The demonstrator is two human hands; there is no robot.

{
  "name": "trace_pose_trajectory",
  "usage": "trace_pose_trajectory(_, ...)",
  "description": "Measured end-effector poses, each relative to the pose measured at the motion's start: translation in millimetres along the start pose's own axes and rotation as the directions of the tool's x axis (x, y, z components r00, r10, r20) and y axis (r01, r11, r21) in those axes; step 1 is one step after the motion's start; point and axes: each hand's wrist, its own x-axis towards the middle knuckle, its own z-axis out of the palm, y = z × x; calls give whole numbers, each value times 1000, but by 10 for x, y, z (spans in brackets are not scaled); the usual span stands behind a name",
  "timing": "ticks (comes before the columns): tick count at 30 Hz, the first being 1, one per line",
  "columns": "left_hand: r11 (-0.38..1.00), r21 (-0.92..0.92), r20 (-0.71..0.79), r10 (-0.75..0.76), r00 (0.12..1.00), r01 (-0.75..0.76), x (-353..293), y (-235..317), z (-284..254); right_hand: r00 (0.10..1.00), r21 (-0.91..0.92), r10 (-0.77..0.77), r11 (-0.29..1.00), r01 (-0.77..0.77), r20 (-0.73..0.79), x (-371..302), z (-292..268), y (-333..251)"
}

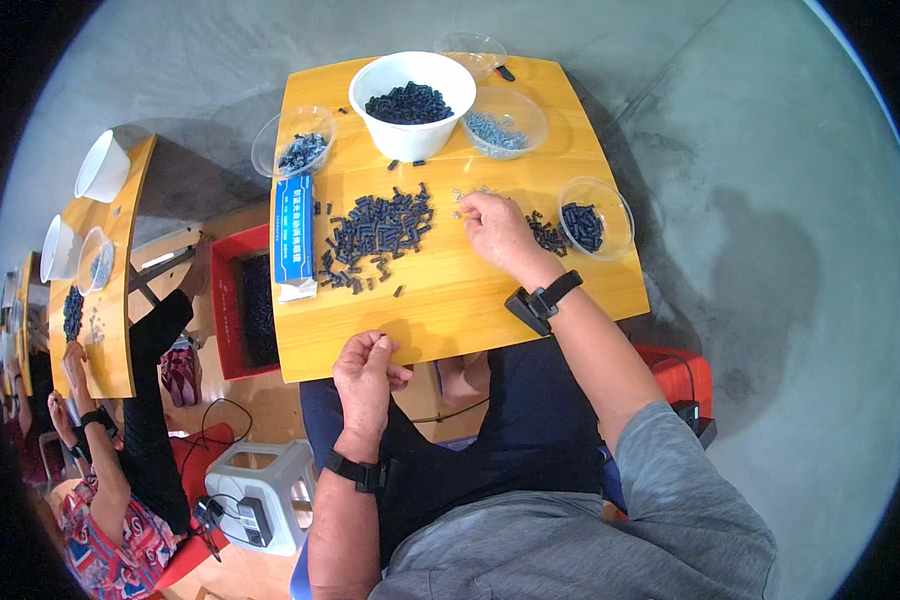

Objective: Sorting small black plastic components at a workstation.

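My left hand [363, 372] is at the table's near edge, thumb and fingertips pinched together. A small dark piece seems to show at the fingertips, too small to make out fully. Farther right, my right hand [500, 232] reaches over the tabletop with its fingers closed at a few tiny shiny parts [458, 196]; whatever the fingertips hold is hidden. Between and beyond the hands lies a loose pile of short black tube-like pieces [378, 230]. A smaller group of black pieces [547, 236] spreads beside my right hand, next to a clear bowl [598, 218] with more of them.
At the table's far side stand a white tub [410, 135] of black pieces, a clear bowl of blue-grey parts [497, 130] and another with dark bluish parts [302, 152]. A blue box [294, 230] lies at the left edge. A red crate [232, 300] sits left; another person works there.
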Motion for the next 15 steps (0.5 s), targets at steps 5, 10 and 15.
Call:
trace_pose_trajectory(5, 1000, 14, 13, -13, 1000, 12, -14, 25, -1, 996, -36, 50, 998, -47, 77, 34, -12, -89)
trace_pose_trajectory(10, 1000, -25, 32, -3, 999, 4, -29, 16, -21, 997, -112, -45, 992, 52, 66, 42, 56, -50)
trace_pose_trajectory(15, 1000, -25, 57, -17, 998, 19, -33, 1, -62, 1000, 31, 20, 999, -20, -14, -9, 56, -111)
